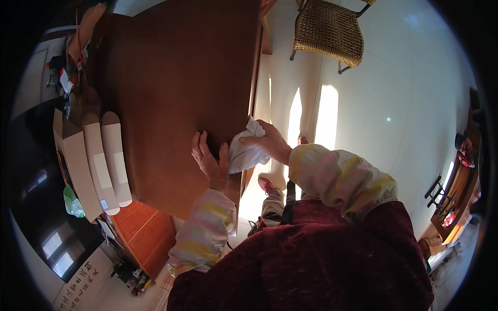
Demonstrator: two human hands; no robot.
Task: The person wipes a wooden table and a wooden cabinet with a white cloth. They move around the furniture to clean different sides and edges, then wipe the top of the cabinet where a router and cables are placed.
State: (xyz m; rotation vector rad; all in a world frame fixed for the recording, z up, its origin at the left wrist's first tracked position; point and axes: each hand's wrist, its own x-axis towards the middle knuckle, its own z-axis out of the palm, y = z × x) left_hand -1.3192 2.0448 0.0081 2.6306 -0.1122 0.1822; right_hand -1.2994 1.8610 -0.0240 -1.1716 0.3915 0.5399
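A white cloth [249, 151] lies bunched over the right edge of a dark brown wooden table [179, 77]. My right hand [272, 140] grips it at that edge, thumb on top, with part of the cloth hanging past the rim. Just left of the cloth, my left hand [211, 160] rests on the tabletop with its fingers apart and nothing in it; its thumb is beside the cloth. Patterned sleeve covers in yellow, pink and white reach to both wrists.
Long cardboard boxes [103, 163] stand along the table's left side, near a large black screen [42, 194]. An orange-brown wooden cabinet [144, 233] is at the lower left. On the tiled floor stands a woven chair [328, 31], upper right. My shoe [266, 184] shows below the table edge.
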